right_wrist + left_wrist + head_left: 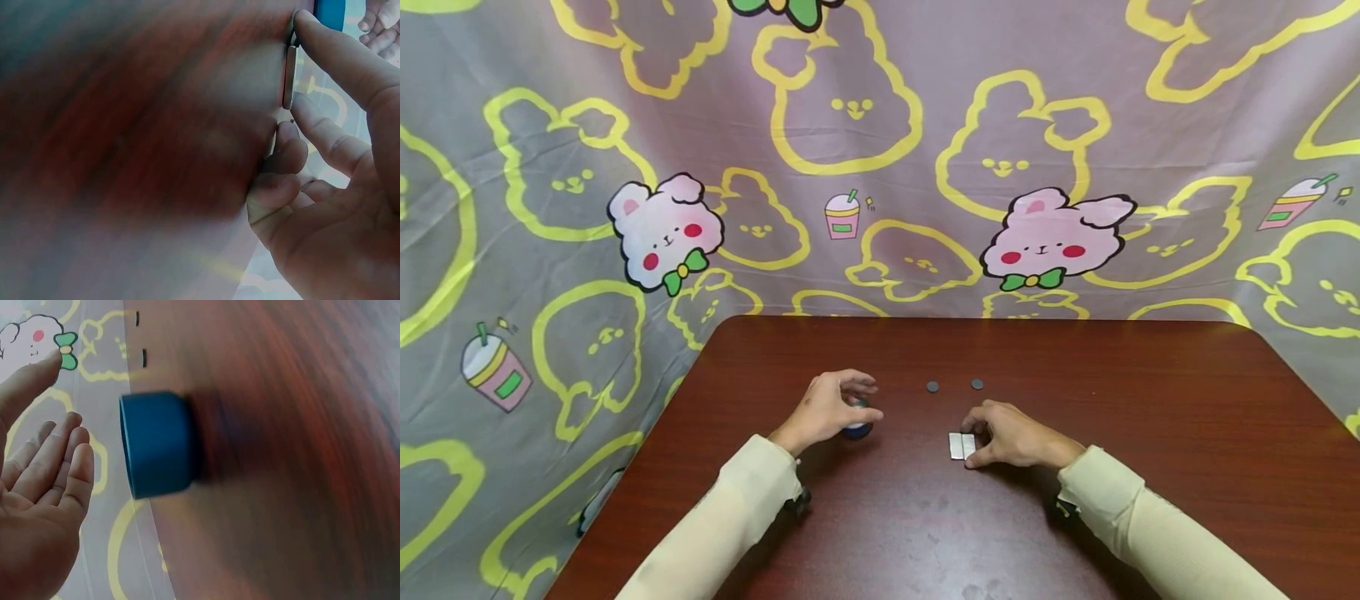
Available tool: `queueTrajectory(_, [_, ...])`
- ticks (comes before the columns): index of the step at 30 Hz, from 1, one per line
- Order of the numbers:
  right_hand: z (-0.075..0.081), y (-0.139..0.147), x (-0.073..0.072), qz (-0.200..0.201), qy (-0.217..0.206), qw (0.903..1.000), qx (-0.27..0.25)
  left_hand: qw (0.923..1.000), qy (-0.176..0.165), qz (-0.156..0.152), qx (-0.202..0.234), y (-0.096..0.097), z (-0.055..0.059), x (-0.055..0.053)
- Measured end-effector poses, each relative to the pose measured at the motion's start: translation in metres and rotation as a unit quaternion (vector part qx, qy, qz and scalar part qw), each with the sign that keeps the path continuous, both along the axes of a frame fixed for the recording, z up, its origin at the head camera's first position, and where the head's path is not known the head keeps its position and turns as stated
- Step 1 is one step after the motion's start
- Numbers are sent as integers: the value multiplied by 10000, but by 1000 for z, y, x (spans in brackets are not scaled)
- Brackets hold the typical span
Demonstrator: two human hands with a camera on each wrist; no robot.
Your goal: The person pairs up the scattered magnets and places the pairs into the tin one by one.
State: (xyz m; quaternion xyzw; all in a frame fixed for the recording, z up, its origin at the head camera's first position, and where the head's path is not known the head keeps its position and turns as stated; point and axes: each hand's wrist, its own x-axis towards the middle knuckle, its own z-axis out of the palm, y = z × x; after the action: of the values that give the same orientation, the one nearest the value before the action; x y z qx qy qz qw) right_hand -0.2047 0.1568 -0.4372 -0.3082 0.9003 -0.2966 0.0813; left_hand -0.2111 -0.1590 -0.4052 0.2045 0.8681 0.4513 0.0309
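Over there, two small dark discs [932, 387] lie near each other, toward the far edge of the brown table [1187, 400]. Behind that edge and round both far corners hangs a greyish cloth [917, 192], printed with bunnies [672, 232] and pink drink cups [842, 218].

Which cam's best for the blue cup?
Left wrist: the blue cup shows whole and large, nothing in front. Head: small, partly hidden by the left hand. Right wrist: only a blue piece, cut off by the top edge.

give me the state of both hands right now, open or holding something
Left hand: open, beside the blue cup, not holding it.
Right hand: at the two white pieces; whether its grip is closed on one cannot be told.
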Motion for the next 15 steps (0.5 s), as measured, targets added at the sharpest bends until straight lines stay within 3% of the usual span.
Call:
queueTrajectory(9, [5,-3,1,58,100,9999,86,9995,72,315,-73,-18,-2,0])
queueTrajectory(15, [5,-5,2,105,-41,9999,123,9989,-141,420,139,-26,-9,1])
